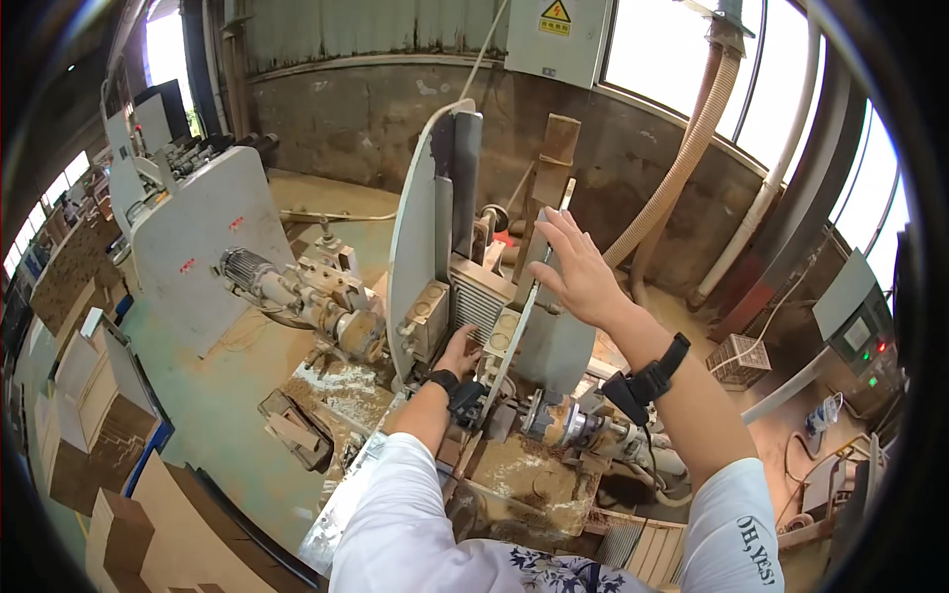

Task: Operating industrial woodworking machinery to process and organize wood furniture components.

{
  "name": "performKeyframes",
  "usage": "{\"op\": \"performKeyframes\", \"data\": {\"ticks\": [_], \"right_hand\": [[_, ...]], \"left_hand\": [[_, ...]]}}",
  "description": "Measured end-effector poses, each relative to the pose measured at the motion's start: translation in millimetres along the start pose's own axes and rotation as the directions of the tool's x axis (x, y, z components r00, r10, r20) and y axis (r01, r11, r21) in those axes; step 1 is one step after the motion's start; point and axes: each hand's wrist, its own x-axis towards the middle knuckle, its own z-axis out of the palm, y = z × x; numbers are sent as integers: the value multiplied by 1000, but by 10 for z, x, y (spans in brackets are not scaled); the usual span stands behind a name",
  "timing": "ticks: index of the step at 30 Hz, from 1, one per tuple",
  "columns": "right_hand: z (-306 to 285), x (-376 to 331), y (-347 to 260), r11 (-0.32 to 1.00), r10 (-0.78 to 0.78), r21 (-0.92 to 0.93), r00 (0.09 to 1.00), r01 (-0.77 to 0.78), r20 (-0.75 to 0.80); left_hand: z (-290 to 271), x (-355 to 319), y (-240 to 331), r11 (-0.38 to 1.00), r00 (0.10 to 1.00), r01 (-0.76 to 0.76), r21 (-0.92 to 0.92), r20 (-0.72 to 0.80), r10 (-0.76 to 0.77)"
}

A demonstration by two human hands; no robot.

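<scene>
My left hand (460, 353) reaches down between two upright machine plates. Its fingers are stretched out at the lower end of a stack of thin, light-coloured strips (476, 304); the fingertips are partly hard to make out. The strips stand in the slot beside the tall pale left plate (408, 232). Higher up, my right hand (579, 273) is spread with straight fingers, at the top of the narrow right plate (522, 321). Nothing shows in its grip. Dark straps with small devices sit on both my wrists.
Motor-driven spindles flank the slot, one at the left (297, 287) and one at the right (573, 420). Dusty metal bed plates (534, 484) lie below. Stacked wooden pieces (99, 405) stand far left. A ribbed hose (682, 148) drops at the back right, near a control box (858, 331).
</scene>
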Motion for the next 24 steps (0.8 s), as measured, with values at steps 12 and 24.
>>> {"op": "performKeyframes", "data": {"ticks": [12,24], "right_hand": [[16,86,-8,999,-9,42,1000,9,2],[20,85,-104,993,-7,117,1000,8,-6]], "left_hand": [[453,-447,472,978,998,-10,209,69,-4],[385,-1595,433,1000,988,-21,-2,-153,21]]}}
